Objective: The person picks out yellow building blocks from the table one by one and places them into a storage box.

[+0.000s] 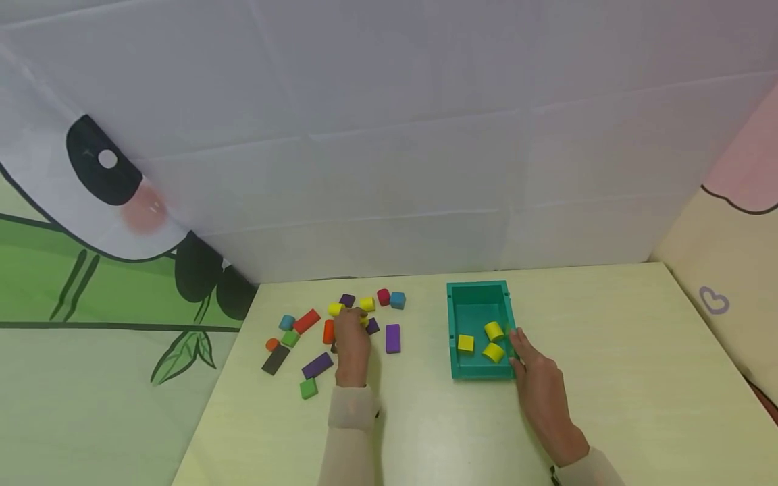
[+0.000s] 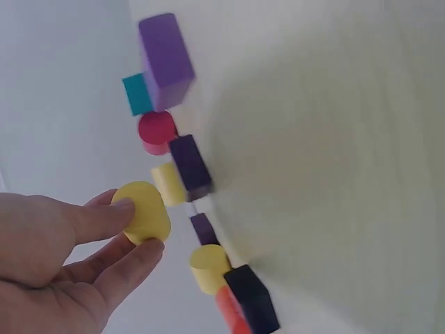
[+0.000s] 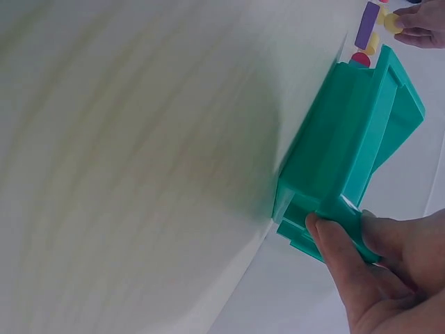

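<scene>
My left hand (image 1: pixel 352 344) is among the scattered blocks on the left of the table. In the left wrist view, its thumb and fingers pinch a yellow cylinder block (image 2: pixel 142 212). Near it lie another yellow cylinder (image 1: pixel 367 304), an orange-red block (image 1: pixel 329 331) and a purple block (image 1: pixel 393 339). The right hand (image 1: pixel 542 388) grips the right wall of a teal tray (image 1: pixel 451 331), thumb and fingers pinching its rim in the right wrist view. Inside the tray are two yellow cylinders (image 1: pixel 493 352) and a yellow cube (image 1: pixel 465 343).
Left of my left hand lie a red block (image 1: pixel 306 321), a dark grey block (image 1: pixel 276 360), a second purple block (image 1: pixel 317 365) and a green cube (image 1: pixel 308 388). A blue block (image 1: pixel 398 300) and a red cylinder (image 1: pixel 383 297) sit near the wall (image 1: pixel 395 169) behind the table.
</scene>
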A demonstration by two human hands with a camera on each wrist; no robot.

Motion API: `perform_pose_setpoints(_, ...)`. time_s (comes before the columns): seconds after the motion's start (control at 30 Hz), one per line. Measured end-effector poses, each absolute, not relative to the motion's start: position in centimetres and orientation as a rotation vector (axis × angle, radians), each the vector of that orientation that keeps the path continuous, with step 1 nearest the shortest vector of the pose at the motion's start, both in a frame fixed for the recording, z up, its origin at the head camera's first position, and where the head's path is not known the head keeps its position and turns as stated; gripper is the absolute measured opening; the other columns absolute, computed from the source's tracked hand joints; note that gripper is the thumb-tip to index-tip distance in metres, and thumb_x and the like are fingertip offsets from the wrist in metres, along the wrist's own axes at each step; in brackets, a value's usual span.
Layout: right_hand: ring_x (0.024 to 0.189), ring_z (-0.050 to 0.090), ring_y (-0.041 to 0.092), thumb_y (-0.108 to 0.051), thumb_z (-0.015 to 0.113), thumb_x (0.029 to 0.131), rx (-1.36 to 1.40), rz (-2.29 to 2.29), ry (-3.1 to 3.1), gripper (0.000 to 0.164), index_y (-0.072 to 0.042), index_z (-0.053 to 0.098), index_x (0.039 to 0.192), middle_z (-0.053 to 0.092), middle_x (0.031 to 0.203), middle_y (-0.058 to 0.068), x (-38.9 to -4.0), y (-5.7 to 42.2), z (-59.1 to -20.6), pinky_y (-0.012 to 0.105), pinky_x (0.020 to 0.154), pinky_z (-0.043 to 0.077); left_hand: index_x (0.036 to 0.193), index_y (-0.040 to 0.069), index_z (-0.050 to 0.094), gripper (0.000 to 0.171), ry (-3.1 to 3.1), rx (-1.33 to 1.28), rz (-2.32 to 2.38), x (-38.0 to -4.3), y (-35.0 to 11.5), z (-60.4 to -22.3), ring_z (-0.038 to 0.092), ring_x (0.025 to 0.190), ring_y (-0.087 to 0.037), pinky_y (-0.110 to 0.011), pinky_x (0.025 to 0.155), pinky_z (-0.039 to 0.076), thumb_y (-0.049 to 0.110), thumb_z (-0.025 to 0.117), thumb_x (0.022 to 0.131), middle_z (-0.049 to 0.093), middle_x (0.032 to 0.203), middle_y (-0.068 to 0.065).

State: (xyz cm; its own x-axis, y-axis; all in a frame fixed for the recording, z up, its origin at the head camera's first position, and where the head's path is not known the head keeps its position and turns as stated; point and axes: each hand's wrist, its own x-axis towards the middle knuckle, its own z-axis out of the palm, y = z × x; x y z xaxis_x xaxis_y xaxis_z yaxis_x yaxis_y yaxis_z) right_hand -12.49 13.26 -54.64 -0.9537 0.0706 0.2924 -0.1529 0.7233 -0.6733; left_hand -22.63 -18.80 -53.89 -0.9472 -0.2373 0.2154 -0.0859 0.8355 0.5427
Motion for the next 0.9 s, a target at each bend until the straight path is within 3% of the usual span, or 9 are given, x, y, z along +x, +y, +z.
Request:
perform_pose_setpoints(0.3,0.113,0.066,0.05,0.013,0.077,0.086,0.063,1.054,-2.613,0.058,0.008,0.059,0.141,0.057,0.146,0.024,-12.5,13.3,-54.8,0.05,0.073,0.063,0.106,-0.009,0.077,0.023,-2.689,0.171,-0.896,-21.7,-16.5,-52.6,0.065,0.104,-0.041,-0.05,0.1,0.058,-0.019,0.062,0.093,0.069,0.107,-0.024)
perform_pose_setpoints(0.5,0.111,0.067,0.051,0.013,0.077,0.087,0.071,1.062,-2.612,0.058,0.007,0.059,0.142,0.057,0.146,0.024,-12.4,13.3,-54.8,0.045,0.068,0.062,0.109,-0.006,0.077,0.021,-2.708,0.151,-0.93,-21.5,-15.0,-52.1,0.064,0.11,-0.038,-0.046,0.101,0.058,-0.016,0.066,0.095,0.069,0.113,-0.021)
perform_pose_setpoints(0.9,0.111,0.066,0.052,0.012,0.077,0.088,0.074,1.066,-2.608,0.058,0.007,0.058,0.142,0.057,0.146,0.024,-12.6,13.3,-55.1,0.051,0.074,0.062,0.106,-0.008,0.076,0.021,-2.687,0.002,-0.941,-21.1,-12.7,-51.4,0.065,0.108,-0.039,-0.048,0.102,0.058,-0.019,0.07,0.089,0.07,0.111,-0.021)
